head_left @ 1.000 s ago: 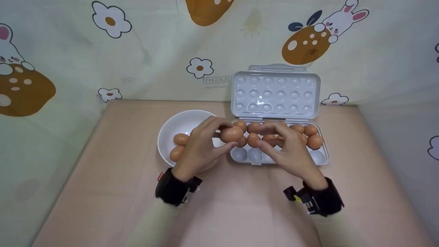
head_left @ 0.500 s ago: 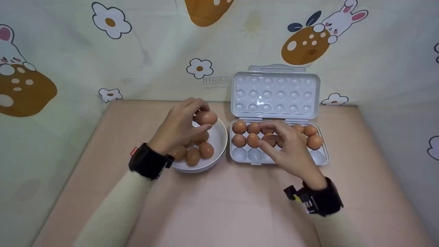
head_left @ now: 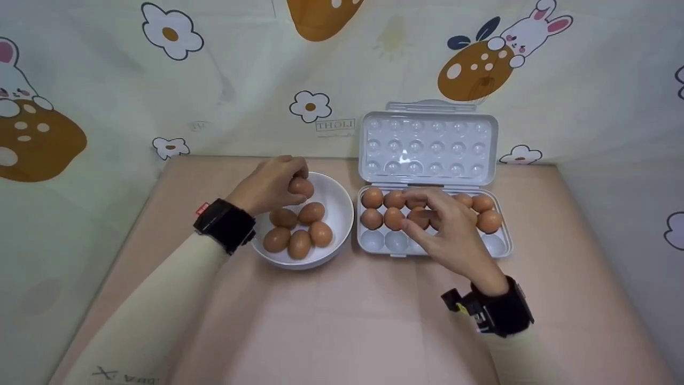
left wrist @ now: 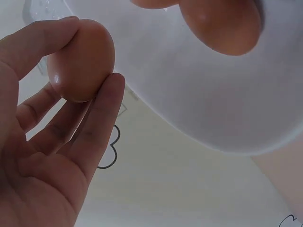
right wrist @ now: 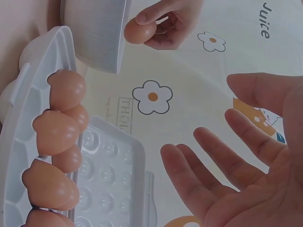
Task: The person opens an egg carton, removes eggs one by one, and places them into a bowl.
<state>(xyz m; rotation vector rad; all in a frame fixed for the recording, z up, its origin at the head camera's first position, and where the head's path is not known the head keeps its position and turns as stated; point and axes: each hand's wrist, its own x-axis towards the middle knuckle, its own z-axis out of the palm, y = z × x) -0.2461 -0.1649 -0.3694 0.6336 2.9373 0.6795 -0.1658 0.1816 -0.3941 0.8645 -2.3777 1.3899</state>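
Note:
A brown egg [head_left: 302,187] is pinched between the thumb and fingers of my left hand [head_left: 266,186], over the far left part of a white bowl [head_left: 340,211]. The left wrist view shows this egg [left wrist: 84,59] held at the fingertips, apart from the bowl. Several brown eggs [head_left: 300,244] lie in the bowl. To its right stands an egg box [head_left: 396,242], lid up, with eggs in its back and middle rows. My right hand [head_left: 454,238] hovers above the box, holding nothing; the right wrist view shows its fingers [right wrist: 187,182] spread and relaxed. It hides some cups.
The box's raised lid [head_left: 427,144] stands at the back, near a patterned cloth backdrop [head_left: 240,80]. Bowl and box sit close together on a pinkish table [head_left: 342,321]. Cups in the box's front row hold no eggs where they show.
My left hand has carried the egg leftward from near the box to over the bowl's far left part, uncovering the eggs in the bowl. My right hand has stayed in place.

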